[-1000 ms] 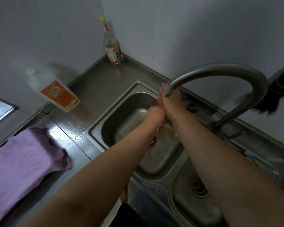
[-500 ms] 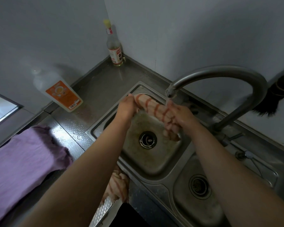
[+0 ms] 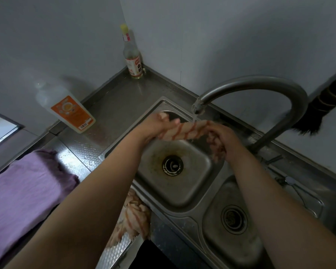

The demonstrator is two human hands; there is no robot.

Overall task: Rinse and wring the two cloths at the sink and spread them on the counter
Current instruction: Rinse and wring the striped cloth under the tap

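I see the striped cloth twisted into a rope over the far sink basin, under the running faucet. My left hand grips its left end, my right hand its right end. The purple cloth lies spread on the counter at left.

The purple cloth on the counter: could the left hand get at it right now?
Probably not at once: the left hand grips the twisted striped cloth. Once freed, nothing blocks the way to the purple cloth.
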